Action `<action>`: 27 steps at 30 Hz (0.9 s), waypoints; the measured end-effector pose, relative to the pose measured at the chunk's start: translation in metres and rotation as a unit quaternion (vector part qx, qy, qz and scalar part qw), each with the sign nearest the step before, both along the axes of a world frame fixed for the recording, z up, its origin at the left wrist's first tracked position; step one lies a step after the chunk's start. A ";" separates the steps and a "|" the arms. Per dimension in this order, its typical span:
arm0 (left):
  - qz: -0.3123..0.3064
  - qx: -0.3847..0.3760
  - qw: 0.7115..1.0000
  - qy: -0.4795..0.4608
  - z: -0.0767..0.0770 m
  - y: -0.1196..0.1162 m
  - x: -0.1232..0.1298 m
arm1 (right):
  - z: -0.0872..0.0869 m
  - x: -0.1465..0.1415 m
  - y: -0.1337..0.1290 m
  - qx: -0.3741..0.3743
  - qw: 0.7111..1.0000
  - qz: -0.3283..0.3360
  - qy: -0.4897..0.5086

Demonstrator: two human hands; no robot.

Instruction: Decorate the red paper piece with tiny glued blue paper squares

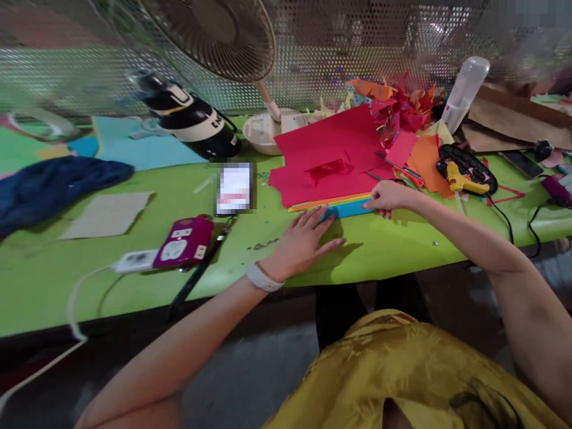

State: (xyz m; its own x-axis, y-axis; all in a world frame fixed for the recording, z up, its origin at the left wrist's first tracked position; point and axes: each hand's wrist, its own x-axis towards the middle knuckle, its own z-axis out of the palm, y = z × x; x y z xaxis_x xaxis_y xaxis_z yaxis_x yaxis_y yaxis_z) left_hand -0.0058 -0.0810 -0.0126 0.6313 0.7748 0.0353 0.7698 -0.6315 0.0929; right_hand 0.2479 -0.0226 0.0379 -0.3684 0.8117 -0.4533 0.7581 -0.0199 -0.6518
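A blue paper strip [351, 208] lies along the near edge of the red paper [324, 140]. Yellow and orange strips [328, 199] show just behind it. My left hand [300, 238] rests flat with its fingers stretched out, fingertips on the strip's left end and thumb apart. At the right end, the curled fingers of my right hand [389, 196] are closed on the blue strip; its far fingers are partly hidden. Scissors [374, 176] lie just behind my right hand, their blades pointing left over the red paper.
Left stand a phone [234, 187], a purple power socket [184, 241] and a black bottle [196, 122]. A fan [263, 134] is behind. To the right are paper scraps [402, 107], a yellow glue gun [465, 179] on a black palette, and a clear bottle [465, 89].
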 end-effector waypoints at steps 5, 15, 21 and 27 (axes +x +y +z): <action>0.049 -0.001 0.997 -0.062 0.027 0.023 0.006 | -0.028 -0.007 0.010 -0.032 0.999 0.008 -0.040; 0.145 -0.432 0.879 -0.143 0.025 0.071 0.043 | -0.024 -0.007 0.007 -0.033 0.998 -0.001 -0.048; 0.145 -0.468 0.860 -0.139 0.015 0.079 0.041 | -0.018 -0.009 0.004 -0.038 0.998 -0.007 -0.053; 0.157 -0.467 0.860 -0.134 0.017 0.081 0.044 | -0.020 -0.008 0.003 -0.038 0.998 -0.004 -0.046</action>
